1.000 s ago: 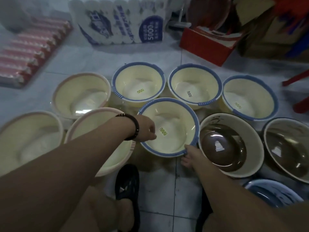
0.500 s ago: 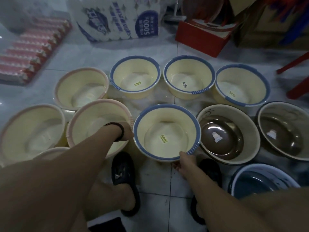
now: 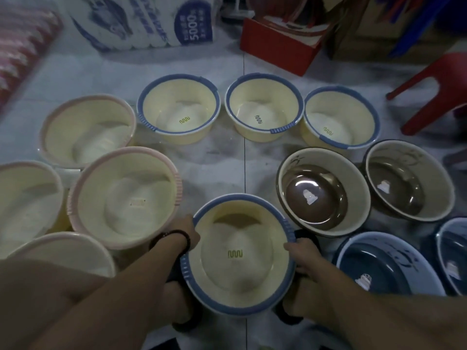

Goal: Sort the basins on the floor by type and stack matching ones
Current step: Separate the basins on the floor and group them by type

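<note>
I hold a cream basin with a blue rim [image 3: 237, 251] by both sides, lifted and tilted toward me above my feet. My left hand [image 3: 185, 229] grips its left rim and my right hand [image 3: 300, 253] grips its right rim. Three matching blue-rimmed basins [image 3: 178, 107] [image 3: 264, 107] [image 3: 341, 117] stand in a row farther back. Several pink-rimmed cream basins [image 3: 123, 195] [image 3: 86, 130] [image 3: 22, 205] crowd the left. Two brown enamel basins [image 3: 321, 195] [image 3: 406, 178] sit on the right. Dark blue basins [image 3: 379, 263] lie at the lower right.
A white printed pack [image 3: 151, 21] and a red box [image 3: 280, 44] stand at the back. A red plastic stool [image 3: 437, 92] is at the right. A red-patterned pack [image 3: 22, 46] lies at the far left. Bare tiled floor [image 3: 227, 170] shows between the basins.
Both hands have closed on the near blue-rimmed basin and lifted it off the floor toward me. My left hand moved from the pink-rimmed basin's edge to this basin's left rim.
</note>
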The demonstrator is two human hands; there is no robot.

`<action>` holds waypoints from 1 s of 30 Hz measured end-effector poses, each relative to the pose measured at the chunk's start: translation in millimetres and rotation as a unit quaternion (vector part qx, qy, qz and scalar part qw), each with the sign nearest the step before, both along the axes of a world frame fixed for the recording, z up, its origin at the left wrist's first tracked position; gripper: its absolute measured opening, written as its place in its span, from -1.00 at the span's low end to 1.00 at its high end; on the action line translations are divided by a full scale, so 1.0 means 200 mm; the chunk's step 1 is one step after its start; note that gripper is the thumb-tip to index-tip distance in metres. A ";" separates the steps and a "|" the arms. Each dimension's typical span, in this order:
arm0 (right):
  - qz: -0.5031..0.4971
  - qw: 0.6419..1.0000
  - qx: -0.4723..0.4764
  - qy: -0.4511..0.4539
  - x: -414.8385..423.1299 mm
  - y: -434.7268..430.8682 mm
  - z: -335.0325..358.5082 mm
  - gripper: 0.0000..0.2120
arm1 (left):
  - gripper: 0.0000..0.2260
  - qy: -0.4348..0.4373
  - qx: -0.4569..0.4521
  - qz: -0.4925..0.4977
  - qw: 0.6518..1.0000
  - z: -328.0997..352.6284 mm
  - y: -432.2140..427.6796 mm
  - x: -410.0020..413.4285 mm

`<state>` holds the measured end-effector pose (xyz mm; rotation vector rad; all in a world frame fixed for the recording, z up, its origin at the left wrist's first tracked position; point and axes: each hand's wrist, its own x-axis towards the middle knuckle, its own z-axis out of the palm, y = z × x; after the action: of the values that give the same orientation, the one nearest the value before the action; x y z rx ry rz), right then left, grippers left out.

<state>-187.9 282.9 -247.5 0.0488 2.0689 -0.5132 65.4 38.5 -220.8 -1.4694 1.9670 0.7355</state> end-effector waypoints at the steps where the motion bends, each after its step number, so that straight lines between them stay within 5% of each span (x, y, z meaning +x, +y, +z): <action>1: 0.008 1.000 0.013 -0.017 -0.01 -0.05 0.05 -0.64 | -0.60 0.009 -0.001 0.004 1.000 0.01 -0.01 -0.02; 5: 0.175 0.976 0.126 -0.009 -0.21 -0.33 0.23 -0.70 | -0.60 0.050 0.042 0.050 0.997 0.06 -0.08 -0.13; 8: 0.276 0.956 0.070 0.062 -0.42 -0.66 0.32 -0.83 | -0.58 0.058 0.067 0.057 0.994 0.08 -0.19 -0.24; 10: 0.110 0.991 -0.073 0.022 -0.54 -0.89 0.34 -0.84 | -0.49 0.053 0.060 0.020 0.997 0.10 -0.27 -0.33; 12: -0.043 0.983 -0.178 -0.030 -0.66 -1.11 0.34 -0.78 | -0.48 0.073 0.062 0.013 0.995 0.15 -0.35 -0.46; 15: -0.165 0.953 -0.249 -0.056 -0.82 -1.38 0.26 -0.72 | -0.78 0.103 0.075 -0.017 0.992 0.18 -0.46 -0.63; 20: -0.250 0.920 -0.285 -0.100 -0.98 -1.69 0.11 -0.43 | -0.71 0.145 0.088 -0.016 0.985 0.11 -0.58 -0.82; 26: -0.321 0.887 -0.326 -0.065 -1.10 -1.84 0.02 -0.52 | -0.75 0.157 0.088 0.006 0.984 0.02 -0.64 -0.81; 30: -0.335 0.883 -0.330 0.000 -1.07 -1.82 0.17 -0.78 | -0.74 0.149 0.083 0.031 0.985 0.09 -0.69 -0.72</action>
<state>-401.2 -81.1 -214.1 0.3674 1.7349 -1.6164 -77.8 -99.3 -203.1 -1.3886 2.0243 1.1758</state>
